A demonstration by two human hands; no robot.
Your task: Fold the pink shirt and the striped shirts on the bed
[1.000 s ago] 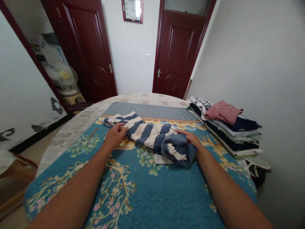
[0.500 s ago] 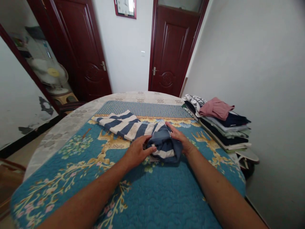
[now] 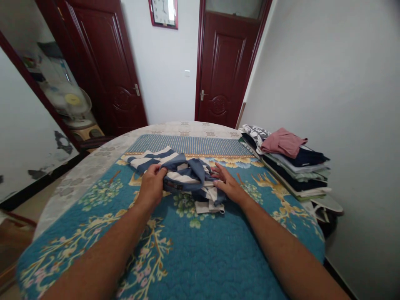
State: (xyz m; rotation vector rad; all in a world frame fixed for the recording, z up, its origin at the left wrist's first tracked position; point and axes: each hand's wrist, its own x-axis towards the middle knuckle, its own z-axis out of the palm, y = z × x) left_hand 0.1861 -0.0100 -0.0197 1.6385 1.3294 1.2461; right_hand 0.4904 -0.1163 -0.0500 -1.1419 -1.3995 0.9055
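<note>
Blue quilt (image 3: 193, 250) with a floral print covers the round table nearest the camera, and both bare forearms reach out over it. At the middle of the quilt lies a striped shirt (image 3: 184, 175), navy and white, bunched and only partly folded: its near right part is doubled over in a loose heap with a white edge poking out below, while its far left part lies flatter toward the table's back. The left hand (image 3: 152, 187) is closed on a fold of the shirt at its left side, fingers curled into the cloth. The right hand (image 3: 226, 183) lies flat with fingers spread, pressing on the quilt and touching the shirt's right edge. Judging from this, the folding is somewhere in its middle; the shirt is gathered but not yet squared or flattened, and it is not on the pile. That pile (image 3: 290, 162) of folded clothes sits at the table's right edge by the wall, a pink piece on top. Beyond the table stand two dark red doors (image 3: 223, 66), a clock (image 3: 164, 12) between them, and a fan (image 3: 70, 104) at the far left.
</note>
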